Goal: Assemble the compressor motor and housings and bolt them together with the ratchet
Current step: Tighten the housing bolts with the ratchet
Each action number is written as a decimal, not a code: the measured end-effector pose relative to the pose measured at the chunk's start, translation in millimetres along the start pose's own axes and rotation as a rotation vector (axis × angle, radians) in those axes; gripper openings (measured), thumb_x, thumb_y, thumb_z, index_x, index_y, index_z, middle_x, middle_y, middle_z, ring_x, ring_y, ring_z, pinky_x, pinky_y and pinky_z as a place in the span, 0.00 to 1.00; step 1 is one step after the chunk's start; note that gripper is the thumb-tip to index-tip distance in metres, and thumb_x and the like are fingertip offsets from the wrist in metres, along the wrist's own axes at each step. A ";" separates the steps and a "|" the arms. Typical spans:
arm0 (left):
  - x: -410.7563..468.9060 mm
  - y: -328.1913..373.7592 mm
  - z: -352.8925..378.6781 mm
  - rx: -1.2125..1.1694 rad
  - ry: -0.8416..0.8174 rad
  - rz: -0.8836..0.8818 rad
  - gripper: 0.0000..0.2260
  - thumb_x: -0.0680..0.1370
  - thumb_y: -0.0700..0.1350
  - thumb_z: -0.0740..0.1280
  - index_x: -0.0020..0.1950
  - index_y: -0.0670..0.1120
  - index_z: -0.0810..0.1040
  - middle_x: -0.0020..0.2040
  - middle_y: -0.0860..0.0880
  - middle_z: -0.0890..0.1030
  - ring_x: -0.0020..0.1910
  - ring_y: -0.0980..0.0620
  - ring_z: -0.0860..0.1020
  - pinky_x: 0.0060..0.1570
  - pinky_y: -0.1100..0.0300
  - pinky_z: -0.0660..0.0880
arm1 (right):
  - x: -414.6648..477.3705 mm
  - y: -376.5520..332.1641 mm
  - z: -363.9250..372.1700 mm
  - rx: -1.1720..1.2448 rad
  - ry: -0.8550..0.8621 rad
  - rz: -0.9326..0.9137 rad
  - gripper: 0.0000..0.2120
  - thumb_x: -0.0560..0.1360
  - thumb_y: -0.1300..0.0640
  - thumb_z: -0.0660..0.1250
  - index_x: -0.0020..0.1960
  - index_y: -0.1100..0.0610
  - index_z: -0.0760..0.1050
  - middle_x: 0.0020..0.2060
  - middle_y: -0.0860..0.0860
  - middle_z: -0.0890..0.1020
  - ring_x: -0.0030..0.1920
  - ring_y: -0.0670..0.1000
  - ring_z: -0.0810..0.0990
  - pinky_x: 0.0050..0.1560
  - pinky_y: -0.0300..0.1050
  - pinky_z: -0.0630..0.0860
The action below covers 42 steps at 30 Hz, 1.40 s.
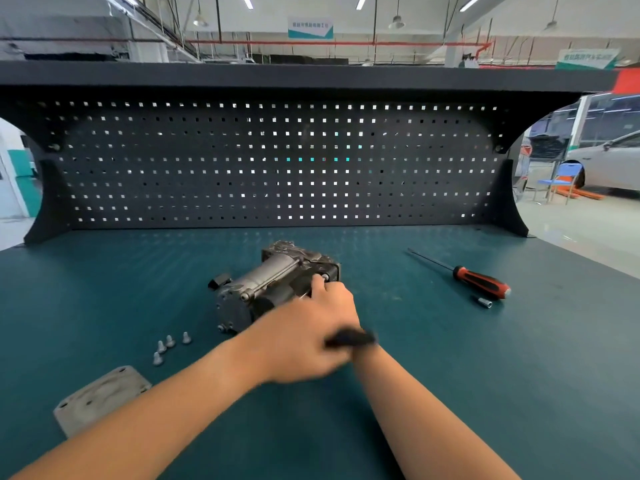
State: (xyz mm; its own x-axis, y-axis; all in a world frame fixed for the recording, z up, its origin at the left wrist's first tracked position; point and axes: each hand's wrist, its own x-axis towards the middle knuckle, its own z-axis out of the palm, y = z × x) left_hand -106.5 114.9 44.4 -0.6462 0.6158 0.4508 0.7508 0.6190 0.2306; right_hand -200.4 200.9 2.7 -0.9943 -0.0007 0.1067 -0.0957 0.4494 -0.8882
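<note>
The right hand [332, 296] grips the compressor [273, 282], which lies on the bench [104, 289], at its black end, probably to steady it. Whether the left hand [304, 344] (much blurred) holds something cannot be told. Loose bolts [169, 344] wait left of the compressor.

You have no text here that you can actually read. The white and teal sign [310, 27] hanging from the ceiling above the middle of the bench carries one line of dark characters, but they are too blurred to make out. The second white and teal sign [585, 58], further right and just beyond the red pipe [346, 43], also shows a line of characters, and those are just as smeared.
</note>
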 end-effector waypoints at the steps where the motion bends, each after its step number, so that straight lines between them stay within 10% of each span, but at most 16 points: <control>1: -3.0 -1.5 5.4 0.245 -0.202 0.065 0.07 0.75 0.47 0.63 0.46 0.44 0.74 0.37 0.52 0.78 0.37 0.53 0.76 0.36 0.62 0.61 | 0.2 -0.4 0.6 0.005 0.020 0.003 0.20 0.80 0.47 0.55 0.38 0.60 0.72 0.46 0.58 0.78 0.46 0.57 0.75 0.44 0.45 0.69; 3: -4.1 -3.0 9.4 0.258 -0.188 0.098 0.07 0.75 0.48 0.63 0.46 0.44 0.74 0.39 0.46 0.80 0.38 0.49 0.75 0.36 0.61 0.59 | -0.2 0.4 0.3 0.023 0.033 0.013 0.23 0.79 0.44 0.55 0.35 0.60 0.70 0.44 0.58 0.78 0.44 0.57 0.74 0.42 0.45 0.67; 6: -3.2 3.7 4.3 -0.482 0.378 -0.159 0.06 0.71 0.45 0.68 0.36 0.48 0.72 0.26 0.57 0.73 0.25 0.60 0.69 0.30 0.68 0.64 | -0.2 1.6 -1.4 -0.026 0.006 -0.018 0.18 0.81 0.52 0.54 0.48 0.65 0.75 0.51 0.60 0.79 0.49 0.58 0.75 0.45 0.44 0.68; 11: 11.9 -21.9 -22.0 -1.782 1.270 -0.754 0.17 0.79 0.48 0.62 0.33 0.49 0.60 0.19 0.55 0.58 0.16 0.59 0.56 0.18 0.68 0.54 | 2.8 -1.3 -7.3 0.008 0.050 -0.003 0.21 0.80 0.55 0.49 0.29 0.59 0.59 0.30 0.52 0.67 0.31 0.52 0.65 0.33 0.45 0.61; 16: 13.4 -11.3 -8.0 -1.267 1.024 -0.505 0.17 0.77 0.41 0.64 0.31 0.47 0.61 0.20 0.55 0.61 0.17 0.58 0.58 0.20 0.67 0.57 | 3.6 2.0 -7.9 -0.022 0.034 0.027 0.20 0.81 0.54 0.48 0.40 0.64 0.71 0.48 0.60 0.77 0.44 0.56 0.71 0.44 0.44 0.66; 19: 4.2 -0.4 2.9 -0.375 0.347 -0.149 0.07 0.73 0.44 0.65 0.37 0.42 0.74 0.30 0.53 0.75 0.28 0.53 0.74 0.31 0.62 0.69 | 2.9 -0.8 -3.2 -0.014 -0.007 -0.009 0.19 0.81 0.52 0.53 0.53 0.66 0.75 0.55 0.61 0.78 0.52 0.59 0.76 0.49 0.44 0.70; 22: 4.4 0.7 14.6 0.250 -0.172 -0.001 0.10 0.76 0.48 0.64 0.50 0.43 0.76 0.40 0.51 0.77 0.44 0.48 0.75 0.40 0.60 0.65 | -0.5 3.5 -4.0 -0.006 -0.010 0.009 0.19 0.80 0.47 0.55 0.43 0.60 0.74 0.51 0.59 0.79 0.47 0.57 0.76 0.46 0.45 0.70; 25: 11.2 10.5 10.4 -0.403 0.434 -0.208 0.09 0.73 0.49 0.67 0.36 0.45 0.74 0.28 0.56 0.72 0.28 0.58 0.70 0.31 0.64 0.67 | -1.6 6.1 -4.6 0.031 -0.063 -0.002 0.11 0.80 0.54 0.57 0.49 0.59 0.75 0.50 0.57 0.79 0.50 0.58 0.77 0.42 0.41 0.69; 29: 21.2 -5.4 -3.8 -1.492 1.287 -0.610 0.14 0.78 0.45 0.64 0.35 0.48 0.63 0.20 0.56 0.62 0.18 0.59 0.58 0.18 0.67 0.57 | 5.9 -1.1 -6.7 -0.001 -0.012 0.026 0.19 0.78 0.53 0.53 0.30 0.58 0.61 0.29 0.51 0.68 0.30 0.51 0.65 0.29 0.44 0.60; 32: 18.9 -9.5 -1.4 -1.324 1.165 -0.542 0.15 0.77 0.42 0.65 0.33 0.48 0.63 0.20 0.55 0.62 0.18 0.58 0.59 0.19 0.68 0.57 | 5.0 0.0 -7.0 -0.040 -0.025 0.028 0.19 0.79 0.54 0.51 0.32 0.60 0.65 0.35 0.54 0.73 0.36 0.53 0.70 0.36 0.44 0.64; 37: -4.3 -11.0 22.2 -0.002 0.153 0.178 0.07 0.72 0.45 0.67 0.36 0.43 0.75 0.29 0.46 0.77 0.27 0.50 0.73 0.27 0.60 0.71 | 5.6 -0.5 -3.8 -0.030 -0.078 0.054 0.18 0.81 0.54 0.50 0.50 0.63 0.75 0.58 0.62 0.76 0.58 0.59 0.74 0.50 0.45 0.66; 39: -3.7 -15.0 21.7 0.133 0.205 0.322 0.08 0.72 0.49 0.66 0.38 0.45 0.73 0.27 0.50 0.76 0.25 0.53 0.73 0.25 0.64 0.69 | 4.7 0.3 -3.6 -0.016 -0.068 0.039 0.20 0.81 0.53 0.50 0.56 0.67 0.74 0.58 0.63 0.76 0.59 0.60 0.74 0.52 0.46 0.67; 42: 1.9 -0.5 9.7 -0.575 0.690 -0.067 0.11 0.74 0.46 0.67 0.34 0.47 0.68 0.25 0.55 0.72 0.23 0.63 0.68 0.26 0.72 0.65 | 5.3 7.1 -0.9 0.002 -0.031 -0.005 0.18 0.81 0.53 0.52 0.37 0.58 0.72 0.41 0.56 0.77 0.43 0.56 0.74 0.42 0.45 0.67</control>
State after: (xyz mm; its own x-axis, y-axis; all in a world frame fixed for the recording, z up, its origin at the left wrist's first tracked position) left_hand -109.4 120.5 36.8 -0.6044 0.0422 0.7956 0.7867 0.1896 0.5875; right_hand -206.3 204.9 -2.7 -0.9948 -0.0302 0.0974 -0.1006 0.4474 -0.8886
